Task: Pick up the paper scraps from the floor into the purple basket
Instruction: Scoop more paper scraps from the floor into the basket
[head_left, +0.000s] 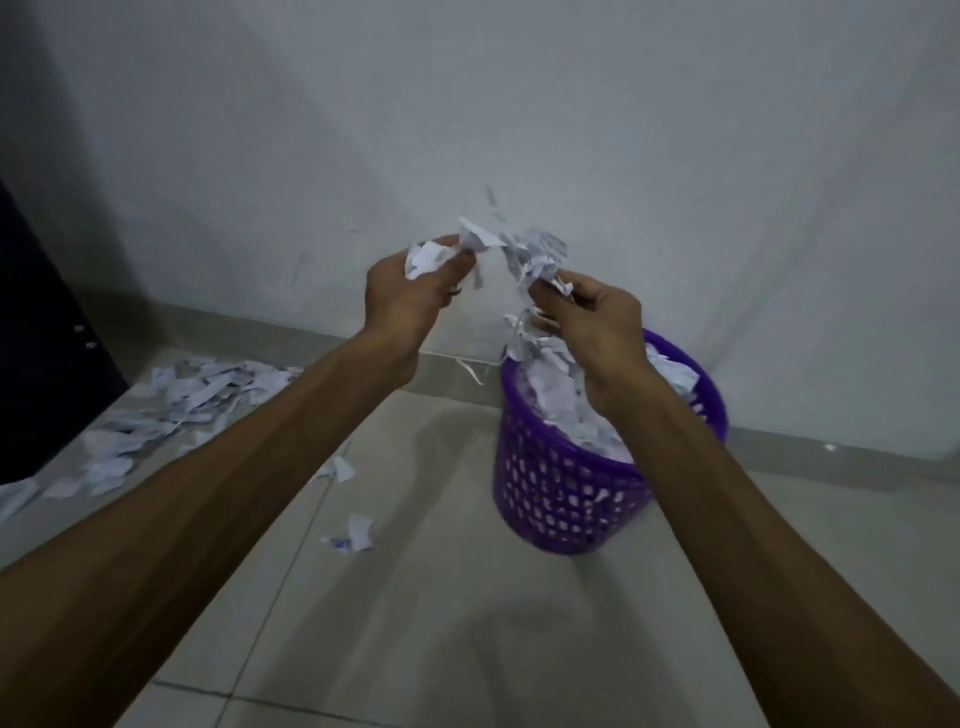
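My left hand (410, 296) grips a bunch of white paper scraps (431, 254) above and to the left of the purple basket (561, 499). My right hand (597, 322) holds another bunch of scraps (535, 254) right over the basket's mouth. Loose scraps are in the air between my hands and the basket. The basket stands on the tiled floor by the wall and is heaped with paper (556, 395). A pile of scraps (171, 410) lies on the floor at the left. Two small scraps lie nearer, one (340, 469) beside a floor joint and another (358, 532) below it.
A white wall (519, 104) with a grey skirting runs behind the basket. A dark piece of furniture (41, 332) stands at the left edge beside the scrap pile. A thin paper strip (470, 370) lies by the skirting.
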